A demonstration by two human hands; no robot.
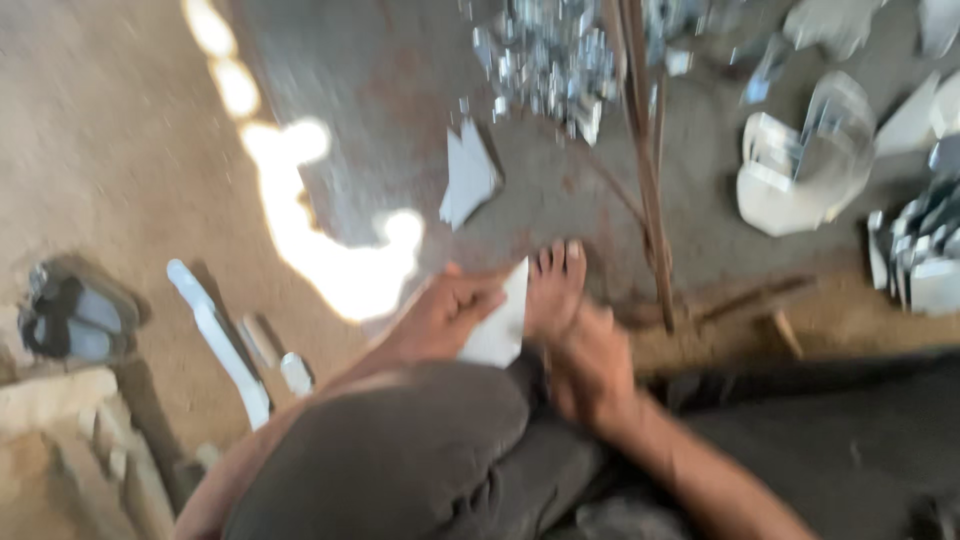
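Note:
The picture is blurred by motion. My left hand (450, 315) grips a flat pale metal sheet piece (500, 325) just above my bent knee in dark trousers. My right hand (590, 365) sits close beside it on the right, fingers curled, low against my bare foot (555, 285); whether it holds anything is unclear. The foot rests on the ground just beyond the sheet piece.
Another pale sheet piece (468, 175) lies on a grey floor plate. A heap of small shiny metal parts (550, 55) is at the top, rounded pale metal pieces (800, 165) at right. Thin rusty rods (645, 170) run down the middle. A sandal (70, 315) and a white strip (220, 340) lie left.

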